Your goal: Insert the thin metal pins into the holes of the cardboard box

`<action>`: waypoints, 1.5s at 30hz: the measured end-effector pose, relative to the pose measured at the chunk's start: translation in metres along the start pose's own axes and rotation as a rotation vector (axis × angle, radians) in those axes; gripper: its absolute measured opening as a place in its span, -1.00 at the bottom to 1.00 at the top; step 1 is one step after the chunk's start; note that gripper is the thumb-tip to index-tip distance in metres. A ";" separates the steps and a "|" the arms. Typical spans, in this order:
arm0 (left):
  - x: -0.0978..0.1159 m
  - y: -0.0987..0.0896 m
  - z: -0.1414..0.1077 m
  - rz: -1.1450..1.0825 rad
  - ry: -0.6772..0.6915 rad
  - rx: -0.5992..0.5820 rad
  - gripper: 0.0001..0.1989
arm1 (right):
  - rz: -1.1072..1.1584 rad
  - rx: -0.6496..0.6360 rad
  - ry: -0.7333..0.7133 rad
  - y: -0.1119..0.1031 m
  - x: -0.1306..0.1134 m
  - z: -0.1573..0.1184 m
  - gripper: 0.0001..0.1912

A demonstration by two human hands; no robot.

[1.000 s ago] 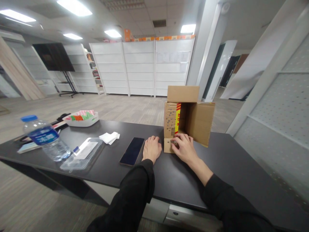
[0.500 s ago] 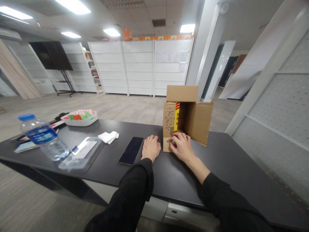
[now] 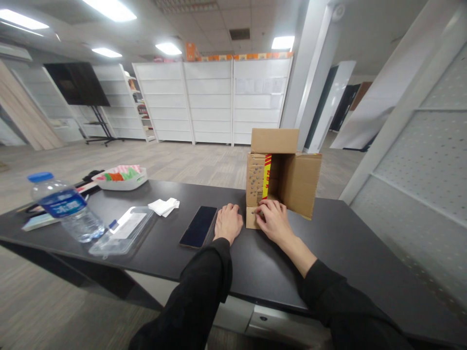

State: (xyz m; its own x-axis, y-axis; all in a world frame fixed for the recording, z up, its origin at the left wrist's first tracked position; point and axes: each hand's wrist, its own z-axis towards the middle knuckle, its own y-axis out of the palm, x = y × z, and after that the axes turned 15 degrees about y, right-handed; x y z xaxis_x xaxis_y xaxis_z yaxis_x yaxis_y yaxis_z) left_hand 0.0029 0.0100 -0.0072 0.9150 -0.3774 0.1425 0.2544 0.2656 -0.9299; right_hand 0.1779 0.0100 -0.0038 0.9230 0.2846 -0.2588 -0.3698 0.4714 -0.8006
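Note:
A cardboard box [image 3: 283, 170] stands on its side on the dark table, its opening towards me and its flaps spread. Several small grey round pieces [image 3: 254, 181] dot the left flap, beside a yellow and red strip [image 3: 268, 176]. My right hand [image 3: 274, 218] is at the lower flap [image 3: 251, 221], thumb and fingers bent together at its surface; whatever they pinch is too small to make out. Palm down on the table, my left hand [image 3: 228, 222] lies between the box and a black phone [image 3: 199, 227], fingers loosely stretched and holding nothing.
Left of the phone are folded white tissues [image 3: 164, 207], a clear plastic case [image 3: 124, 231] and a tilted water bottle [image 3: 65, 206]. A white basket [image 3: 120, 182] with colourful contents sits at the table's far left. A perforated partition [image 3: 419, 194] rises to the right.

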 end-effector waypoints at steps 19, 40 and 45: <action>0.001 -0.001 0.000 -0.006 -0.009 -0.008 -0.74 | -0.004 0.011 0.003 0.000 -0.001 0.001 -0.92; -0.001 0.003 0.000 -0.007 -0.004 0.031 -0.77 | 0.138 0.045 -0.039 -0.020 -0.003 -0.001 -0.92; -0.001 0.002 -0.001 -0.003 0.001 0.033 -0.77 | 0.348 0.010 -0.094 -0.026 -0.002 -0.004 -0.97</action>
State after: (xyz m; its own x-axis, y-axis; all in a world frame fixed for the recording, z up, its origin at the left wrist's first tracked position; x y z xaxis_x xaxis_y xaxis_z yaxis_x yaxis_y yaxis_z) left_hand 0.0027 0.0101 -0.0092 0.9138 -0.3795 0.1449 0.2674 0.2935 -0.9178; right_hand 0.1866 -0.0065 0.0151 0.7276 0.5054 -0.4638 -0.6621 0.3407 -0.6675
